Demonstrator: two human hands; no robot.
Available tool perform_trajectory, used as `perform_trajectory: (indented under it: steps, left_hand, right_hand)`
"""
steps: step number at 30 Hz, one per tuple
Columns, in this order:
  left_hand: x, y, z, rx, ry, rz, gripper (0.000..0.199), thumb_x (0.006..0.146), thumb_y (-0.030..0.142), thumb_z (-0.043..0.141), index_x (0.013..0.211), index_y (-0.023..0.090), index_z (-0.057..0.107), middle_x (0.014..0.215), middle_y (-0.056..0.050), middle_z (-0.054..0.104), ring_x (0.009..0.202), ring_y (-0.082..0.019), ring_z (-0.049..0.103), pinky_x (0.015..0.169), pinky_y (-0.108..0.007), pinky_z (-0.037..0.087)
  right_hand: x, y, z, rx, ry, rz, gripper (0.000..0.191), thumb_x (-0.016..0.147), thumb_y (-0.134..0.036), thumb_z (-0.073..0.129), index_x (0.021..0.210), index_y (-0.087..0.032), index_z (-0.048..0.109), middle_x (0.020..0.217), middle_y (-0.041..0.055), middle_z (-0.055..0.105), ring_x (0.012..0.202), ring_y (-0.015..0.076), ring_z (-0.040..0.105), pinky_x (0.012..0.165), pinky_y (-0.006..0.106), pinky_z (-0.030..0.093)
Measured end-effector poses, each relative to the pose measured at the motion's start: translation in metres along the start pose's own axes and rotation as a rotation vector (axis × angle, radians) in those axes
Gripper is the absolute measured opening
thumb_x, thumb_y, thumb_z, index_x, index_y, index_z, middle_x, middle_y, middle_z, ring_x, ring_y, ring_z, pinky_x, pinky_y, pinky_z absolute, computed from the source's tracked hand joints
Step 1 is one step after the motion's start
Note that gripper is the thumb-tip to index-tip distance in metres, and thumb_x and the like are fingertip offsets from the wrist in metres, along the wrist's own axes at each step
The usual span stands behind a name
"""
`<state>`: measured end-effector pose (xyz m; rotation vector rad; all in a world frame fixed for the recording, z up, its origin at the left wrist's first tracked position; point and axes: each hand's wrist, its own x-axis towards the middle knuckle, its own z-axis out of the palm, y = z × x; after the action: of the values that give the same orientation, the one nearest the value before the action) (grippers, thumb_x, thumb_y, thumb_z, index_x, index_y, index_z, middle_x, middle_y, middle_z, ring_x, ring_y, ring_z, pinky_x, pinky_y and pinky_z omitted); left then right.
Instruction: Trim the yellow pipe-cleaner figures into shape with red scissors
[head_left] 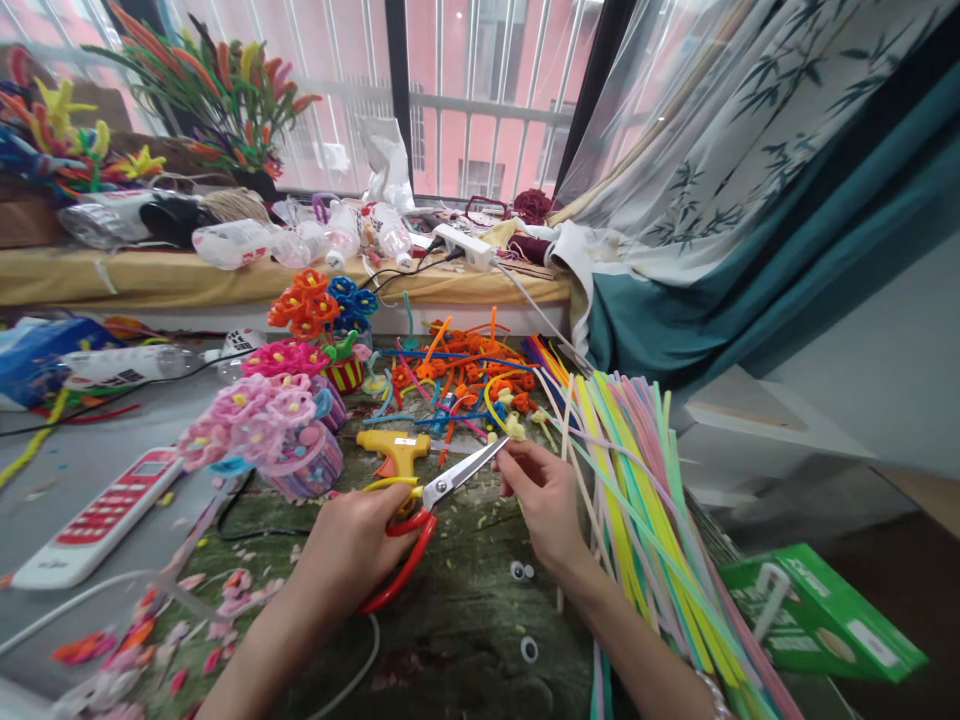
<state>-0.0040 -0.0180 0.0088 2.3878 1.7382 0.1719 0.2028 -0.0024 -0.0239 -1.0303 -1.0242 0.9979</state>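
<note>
Red scissors (459,480) fill curled left fingers (396,497); right fingers (534,462) pinch fluff (514,428); pot (306,464) holds flowers (264,408).

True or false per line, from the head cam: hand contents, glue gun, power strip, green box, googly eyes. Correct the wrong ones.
1. The left hand holds the scissors. True.
2. The right hand grips the glue gun. False: it pinches a small pale-yellow piece; the glue gun lies on the table.
3. The power strip lies on the ledge by the window. True.
4. The green box is left of the striped flowerpot. False: it is at far right, beyond the pipe cleaner bundle.
5. Loose googly eyes lie between the forearms. True.
</note>
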Motion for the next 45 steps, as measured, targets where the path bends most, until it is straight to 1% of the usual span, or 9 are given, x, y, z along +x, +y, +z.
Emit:
perform_trajectory:
  steps: [4, 10, 14, 17, 21, 28, 36, 40, 45]
  left_hand:
    - [-0.0012, 0.0012, -0.0035, 0.032, -0.054, -0.024, 0.022, 0.087, 0.032, 0.048, 0.073, 0.02, 0.06, 0.07, -0.007, 0.073, 0.066, -0.022, 0.068, 0.057, -0.026, 0.03]
    - [-0.0003, -0.0019, -0.0014, 0.037, -0.054, -0.02, 0.023, 0.088, 0.032, 0.049, 0.071, 0.021, 0.059, 0.068, -0.006, 0.072, 0.065, -0.021, 0.067, 0.056, -0.026, 0.03]
    - [0.0005, -0.0046, 0.0017, 0.035, -0.002, -0.026, 0.026, 0.091, 0.038, 0.047, 0.077, 0.022, 0.06, 0.072, -0.005, 0.072, 0.068, -0.022, 0.068, 0.057, -0.027, 0.032]
    - [0.0002, -0.0054, 0.0036, -0.002, 0.051, -0.003, 0.032, 0.093, 0.046, 0.044, 0.077, 0.022, 0.057, 0.075, -0.005, 0.072, 0.07, -0.023, 0.068, 0.058, -0.028, 0.034]
    - [0.0002, -0.0048, 0.005, -0.064, 0.094, 0.019, 0.033, 0.09, 0.054, 0.049, 0.08, 0.023, 0.053, 0.08, -0.004, 0.071, 0.073, -0.024, 0.068, 0.06, -0.028, 0.037]
    - [-0.0011, -0.0003, 0.0011, 0.039, 0.048, -0.05, 0.031, 0.086, 0.055, 0.056, 0.085, 0.024, 0.054, 0.092, -0.004, 0.072, 0.081, -0.027, 0.071, 0.057, -0.028, 0.033]
    - [-0.0009, -0.0042, 0.0026, 0.039, 0.015, -0.018, 0.035, 0.091, 0.055, 0.047, 0.089, 0.024, 0.064, 0.086, -0.005, 0.076, 0.083, -0.028, 0.072, 0.061, -0.029, 0.036]
    - [-0.0012, -0.0039, 0.0024, 0.003, 0.007, -0.005, 0.034, 0.091, 0.051, 0.049, 0.082, 0.023, 0.065, 0.079, -0.005, 0.076, 0.075, -0.026, 0.071, 0.058, -0.028, 0.034]
    - [-0.0006, -0.0019, -0.0003, 0.018, -0.023, -0.012, 0.026, 0.09, 0.045, 0.054, 0.08, 0.024, 0.065, 0.075, -0.005, 0.075, 0.07, -0.025, 0.07, 0.057, -0.027, 0.031]
  right_hand:
    - [-0.0002, -0.0015, -0.0005, -0.028, -0.002, -0.002, 0.013, 0.076, -0.03, 0.074, 0.073, -0.018, 0.072, 0.054, -0.0037, 0.059, 0.048, 0.01, 0.051, 0.047, 0.022, 0.042]
    - [0.0023, 0.0007, -0.0008, 0.012, 0.012, 0.022, 0.013, 0.076, -0.031, 0.075, 0.075, -0.018, 0.073, 0.055, -0.0036, 0.061, 0.047, 0.0095, 0.051, 0.047, 0.022, 0.041]
    - [0.0053, 0.0041, -0.0017, 0.059, 0.036, 0.048, 0.017, 0.074, -0.034, 0.077, 0.076, -0.018, 0.074, 0.057, -0.0029, 0.062, 0.047, 0.009, 0.05, 0.046, 0.022, 0.039]
    - [0.0061, 0.0045, -0.0013, 0.087, 0.044, 0.061, 0.018, 0.072, -0.035, 0.079, 0.075, -0.018, 0.073, 0.056, -0.0031, 0.062, 0.046, 0.0087, 0.049, 0.045, 0.022, 0.038]
    - [0.0058, 0.0045, -0.001, 0.095, 0.032, 0.068, 0.02, 0.073, -0.036, 0.079, 0.076, -0.017, 0.074, 0.058, -0.0026, 0.062, 0.046, 0.0085, 0.049, 0.045, 0.022, 0.038]
    - [0.0049, 0.008, -0.0037, 0.047, 0.024, 0.059, 0.021, 0.074, -0.038, 0.078, 0.077, -0.017, 0.073, 0.052, -0.0038, 0.058, 0.045, 0.01, 0.05, 0.046, 0.023, 0.038]
    - [0.0035, 0.0044, -0.0056, -0.035, -0.005, 0.032, 0.02, 0.077, -0.037, 0.075, 0.079, -0.017, 0.075, 0.052, -0.0037, 0.057, 0.046, 0.0108, 0.05, 0.046, 0.023, 0.037]
    - [0.0031, 0.0042, -0.0058, -0.058, -0.009, 0.022, 0.02, 0.077, -0.037, 0.074, 0.079, -0.017, 0.075, 0.052, -0.0039, 0.056, 0.046, 0.0112, 0.05, 0.047, 0.024, 0.038]
    - [0.0021, 0.0011, -0.0045, -0.083, -0.011, 0.01, 0.021, 0.077, -0.038, 0.074, 0.079, -0.018, 0.075, 0.052, -0.0038, 0.056, 0.046, 0.0121, 0.051, 0.047, 0.025, 0.038]
